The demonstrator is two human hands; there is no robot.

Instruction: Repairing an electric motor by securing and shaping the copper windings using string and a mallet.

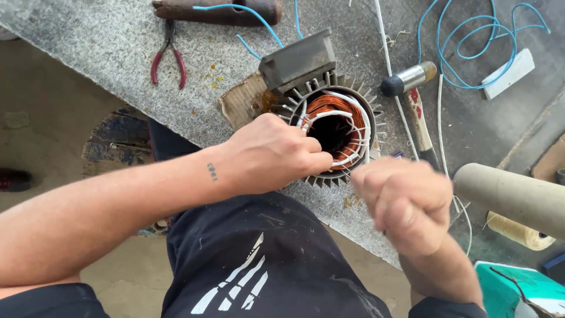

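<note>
Grey speckled surface (118, 41), concrete floor below. Finned stator (335, 126): copper windings, white lacing. Left hand (271, 154) pinches lacing; right hand (406, 200) fisted, blurred.

I see copper-orange windings (329, 112) bound in white at centre, red-handled pliers (168, 59) upper left, blue wire (471, 53) upper right, speckled grey bench (118, 41).

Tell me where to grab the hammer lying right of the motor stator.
Grip the hammer by its red-and-cream wooden handle, coming from above. It lies flat on the bench with the metal head pointing up-left and the handle running toward the person, bare along its middle, though thin white cords cross beside it.
</note>
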